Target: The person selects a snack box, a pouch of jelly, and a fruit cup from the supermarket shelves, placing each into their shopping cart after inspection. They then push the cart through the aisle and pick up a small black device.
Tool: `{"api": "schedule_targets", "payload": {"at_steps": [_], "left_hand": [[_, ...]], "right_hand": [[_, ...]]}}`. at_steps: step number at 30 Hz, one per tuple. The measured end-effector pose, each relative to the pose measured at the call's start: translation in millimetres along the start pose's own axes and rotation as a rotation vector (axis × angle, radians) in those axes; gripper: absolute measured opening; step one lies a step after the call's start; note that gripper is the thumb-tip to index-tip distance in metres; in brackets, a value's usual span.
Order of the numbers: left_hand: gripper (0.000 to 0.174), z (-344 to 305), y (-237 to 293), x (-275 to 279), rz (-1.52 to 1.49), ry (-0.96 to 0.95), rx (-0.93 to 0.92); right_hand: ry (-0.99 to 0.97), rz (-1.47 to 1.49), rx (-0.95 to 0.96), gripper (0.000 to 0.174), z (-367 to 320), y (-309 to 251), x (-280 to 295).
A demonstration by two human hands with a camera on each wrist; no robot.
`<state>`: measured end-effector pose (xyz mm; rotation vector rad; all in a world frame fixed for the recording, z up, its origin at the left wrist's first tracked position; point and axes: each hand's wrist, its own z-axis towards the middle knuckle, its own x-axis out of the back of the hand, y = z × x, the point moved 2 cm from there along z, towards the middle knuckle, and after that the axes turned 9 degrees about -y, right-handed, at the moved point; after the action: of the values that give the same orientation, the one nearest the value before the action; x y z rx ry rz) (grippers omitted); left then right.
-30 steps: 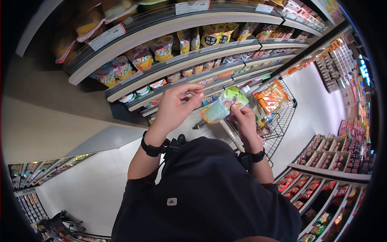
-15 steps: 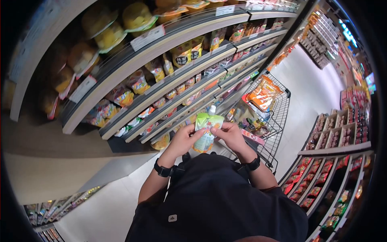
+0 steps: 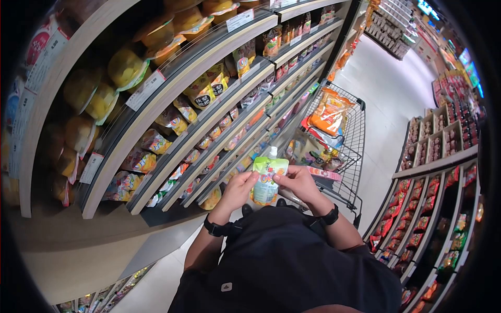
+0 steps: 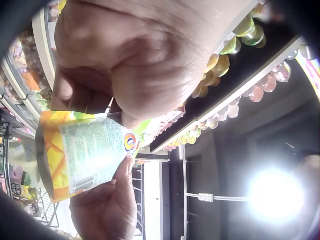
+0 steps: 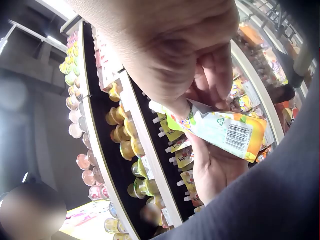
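Spouted pouch [image 3: 265, 192]: right at the shopper's twelve o'clock, white cap [image 3: 273, 152] pointing to twelve.
Left hand [image 3: 238, 193]: pinching its nine-o'clock edge.
Right hand [image 3: 301, 183]: pinching its three-o'clock side, thumb in front.
Cart [image 3: 353, 148]: over at one, orange bag [image 3: 330, 116] inside.

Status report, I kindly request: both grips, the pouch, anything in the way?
Left grip, right grip: both holding pouch. White cap on, pointing up. No obstruction seen; cart ahead, right.
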<state>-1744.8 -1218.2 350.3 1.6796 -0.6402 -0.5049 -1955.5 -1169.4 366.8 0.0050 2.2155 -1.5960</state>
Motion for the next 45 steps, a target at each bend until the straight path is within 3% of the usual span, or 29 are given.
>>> {"api": "schedule_targets", "payload": {"at_steps": [5,17,20,24,30,33,36,45], "left_hand": [[0.045,11.3,4.3,-12.9,0.01,-0.038,-0.012],[0.043,25.2,0.5,-36.7,0.011,-0.007,0.03],[0.042,25.4,-13.8,-45.5,0.048,0.008,0.095],[0.044,23.0,5.9,-60.2,0.113,0.062,0.106],[0.046,17.4,-5.9,-66.5,0.163,0.093,0.3],[0.046,7.3,-10.4,-73.7,0.147,0.165,0.334],[0.04,0.2,1.6,-83.0,-0.086,0.274,0.4],[0.038,7.4,1.6,-86.9,-0.056,0.279,0.445]], "right_hand": [[0.073,0.024,0.093,0.021,-10.0,1.8,13.4],[0.072,-0.014,0.062,0.021,-16.9,13.3,49.9],[0.031,-0.017,0.035,0.022,-25.3,16.5,57.3],[-0.031,-0.073,-0.023,0.022,-21.8,21.3,74.0],[-0.124,-0.051,-0.074,0.02,-12.9,35.9,84.7],[-0.152,0.004,-0.042,0.021,-12.6,29.8,79.1],[-0.214,-0.068,-0.135,0.018,-10.4,37.7,81.8],[-0.295,0.077,-0.054,0.018,-11.4,40.3,94.9]]}}
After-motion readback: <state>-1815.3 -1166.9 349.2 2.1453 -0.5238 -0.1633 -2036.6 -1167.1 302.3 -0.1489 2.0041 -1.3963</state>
